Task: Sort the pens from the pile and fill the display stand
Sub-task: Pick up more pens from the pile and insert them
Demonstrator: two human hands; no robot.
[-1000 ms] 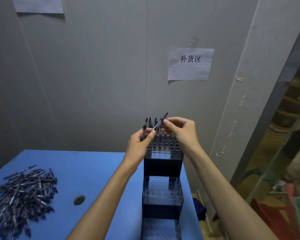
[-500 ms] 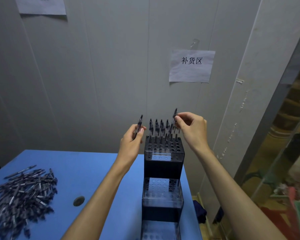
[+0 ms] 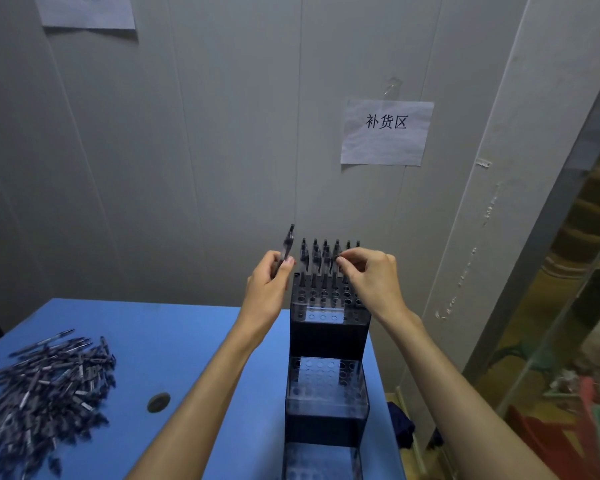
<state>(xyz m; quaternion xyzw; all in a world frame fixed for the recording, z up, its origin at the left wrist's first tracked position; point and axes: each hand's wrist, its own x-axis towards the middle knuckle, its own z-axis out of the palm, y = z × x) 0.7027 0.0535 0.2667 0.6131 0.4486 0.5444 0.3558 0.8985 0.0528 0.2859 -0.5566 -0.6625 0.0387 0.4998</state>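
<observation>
My left hand (image 3: 269, 289): I pinch one dark pen (image 3: 286, 244) between my thumb and fingers. The pen stands almost straight up, just left of the stand's top step.
My right hand (image 3: 371, 275): my fingers are curled over the top step and pinch the top of a pen (image 3: 336, 258) that sits in a hole in the second row.
Display stand (image 3: 328, 332): it is black with three steps and stands at the right edge of the blue table (image 3: 174, 341). Its top step is at the back, close to the grey wall (image 3: 205, 150).
Pens in the stand (image 3: 314, 254): a row stands upright along the back of the top step, with a few more in front. The front holes of that step are open.
Lower steps: the middle step (image 3: 326, 379) and the bottom step (image 3: 321, 459) show only open holes.
Pen pile (image 3: 42, 393): a big heap lies far left of the stand, by the table's left edge.
Open room: bare blue table lies between the pile and the stand, with a small round dark spot (image 3: 158, 402) on it.
Paper sign (image 3: 387, 132): it hangs on the wall above the stand.
</observation>
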